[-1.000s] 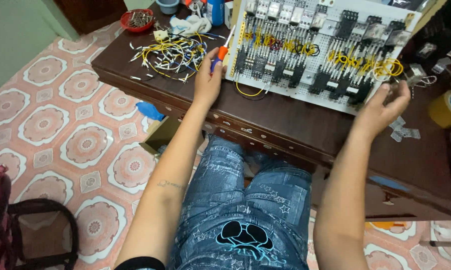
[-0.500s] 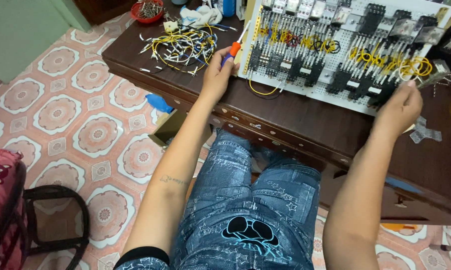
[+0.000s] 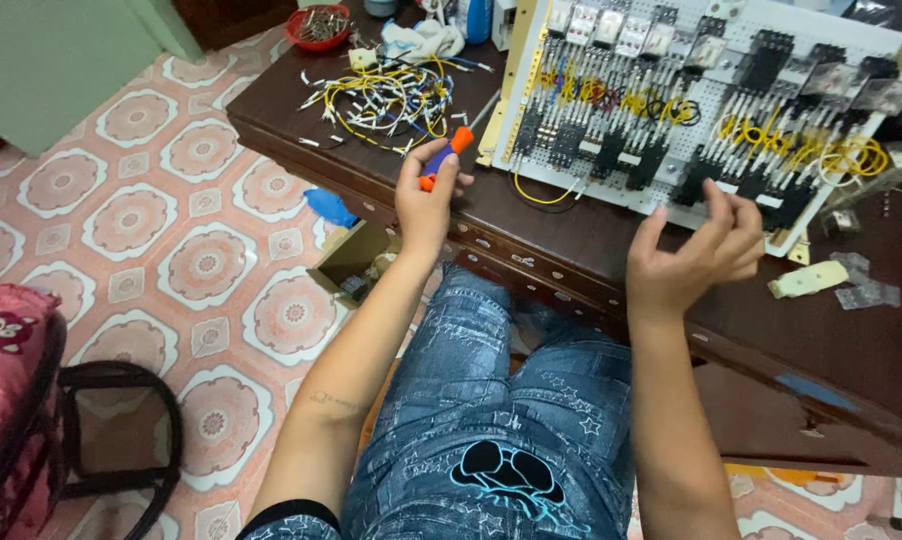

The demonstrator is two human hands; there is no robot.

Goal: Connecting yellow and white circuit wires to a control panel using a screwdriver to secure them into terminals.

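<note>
Left hand (image 3: 426,200) raised over the near edge of the dark wooden table (image 3: 571,240), fingers wrapped around a screwdriver (image 3: 445,158) with an orange and purple handle; handle end pointing up and away toward the wire pile, shaft running on past the fist toward the board. Right hand (image 3: 696,250) lifted in front of the lower edge of the white perforated board (image 3: 711,110), empty, fingers half curled and loosely spread, fingertips just before the row of black terminal blocks (image 3: 781,205); contact with them impossible to tell.

Board leaning up on the table, packed with relays and sockets, threaded with yellow wires (image 3: 831,150) plus a few blue and red strands. Left of the board, a loose tangle of yellow and white wire pieces (image 3: 391,95) on the tabletop, with a red bowl of small parts (image 3: 321,25) further back near the corner. Right of the right hand, a cream plastic piece (image 3: 809,280) and small clear bits lying flat on the table.

Below, knees in patterned blue jeans (image 3: 491,420). On the patterned tile floor (image 3: 121,200), a small open cardboard box (image 3: 356,262) beside the table, a blue scrap (image 3: 329,207) near it, and a pink bag (image 3: 11,390) on a black stool far left.
</note>
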